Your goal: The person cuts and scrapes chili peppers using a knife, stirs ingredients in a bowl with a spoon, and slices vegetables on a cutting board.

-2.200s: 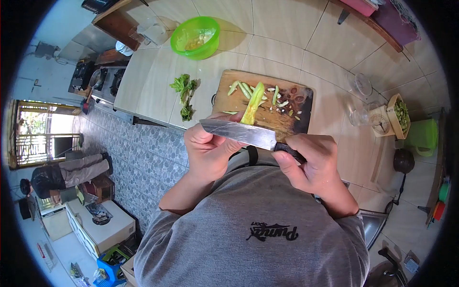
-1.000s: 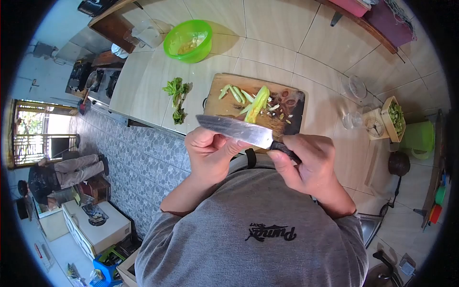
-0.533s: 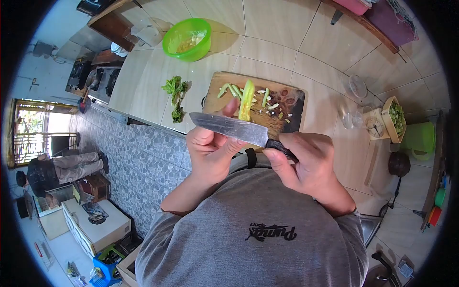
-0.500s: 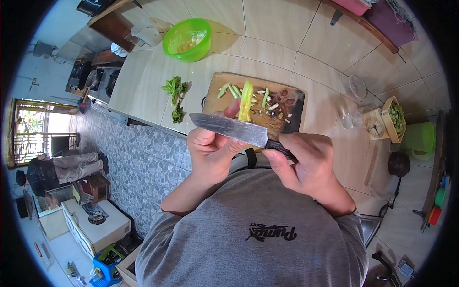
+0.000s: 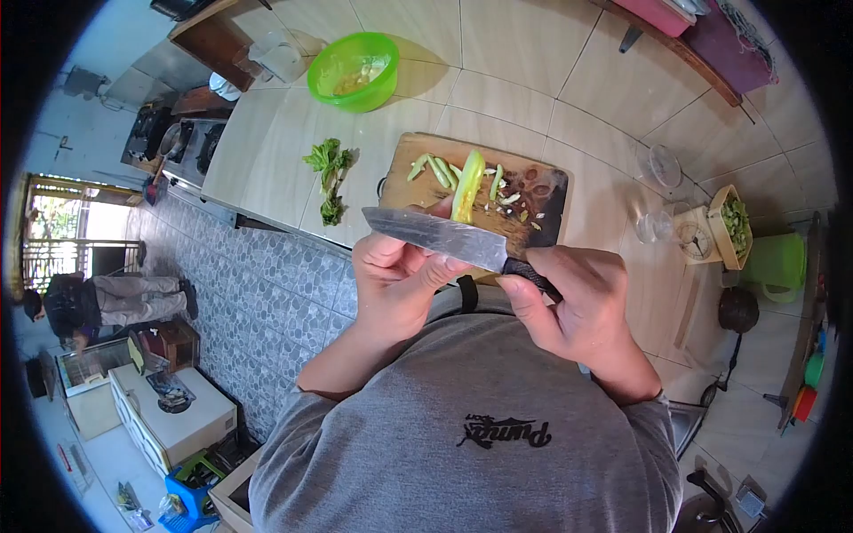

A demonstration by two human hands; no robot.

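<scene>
My right hand is closed round the black handle of a kitchen knife, its broad blade pointing left. Behind the blade, my left hand is closed on a pale green, yellowish piece of cucumber, which stands up past the blade's upper edge. The blade hides the lower end of the cucumber and some of the left fingers. Beneath both hands, a wooden cutting board carries several cucumber strips and small pale scraps.
Leafy greens lie left of the board. A green bowl with pale pieces stands behind. At the right are clear cups and a kitchen scale with a tray of chopped greens. Another person stands far left.
The cucumber piece leans slightly more to the right. The knife and both hands sit a little further right in the view. The person at far left has shifted slightly.
</scene>
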